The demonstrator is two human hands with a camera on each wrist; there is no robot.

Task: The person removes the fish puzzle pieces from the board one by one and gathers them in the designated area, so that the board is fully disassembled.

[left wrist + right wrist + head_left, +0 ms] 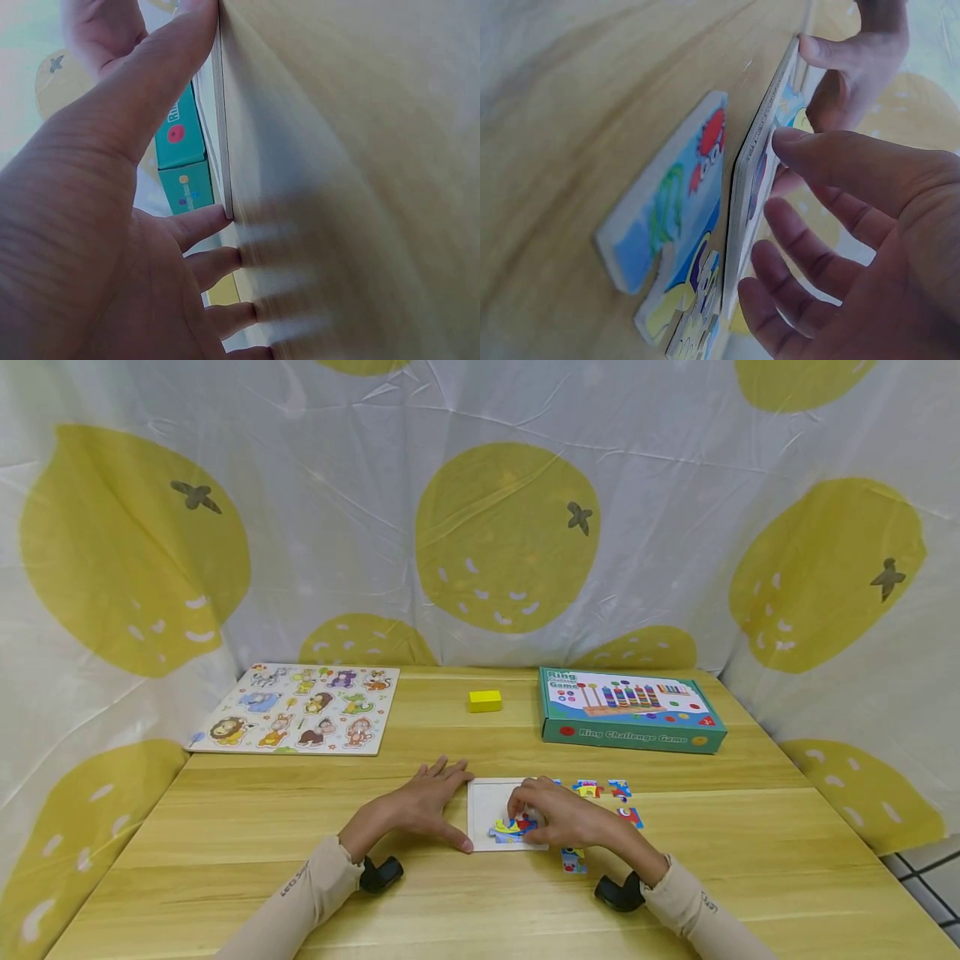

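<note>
A small white puzzle tray (pixel 489 800) lies on the table with joined puzzle pieces (pixel 507 837) in its lower part. Spread out along the tray's left side, my left hand (pixel 423 802) touches its edge with the thumb and a fingertip. My right hand (pixel 564 814) is over the tray's right half, thumb and bent index finger around a red-and-blue puzzle piece (pixel 527 821), partly hidden by the fingers. Right of the tray lie several loose puzzle pieces (pixel 588 788); the right wrist view shows one with a red crab (pixel 682 180) close beside the tray.
At the back left lies an animal peg puzzle board (pixel 300 708). A yellow block (pixel 485 701) sits at the back middle, and a green Ring Challenge Game box (pixel 633 710) at the back right. Behind the wooden table (pixel 420 902) hangs a lemon-patterned curtain (pixel 360 527).
</note>
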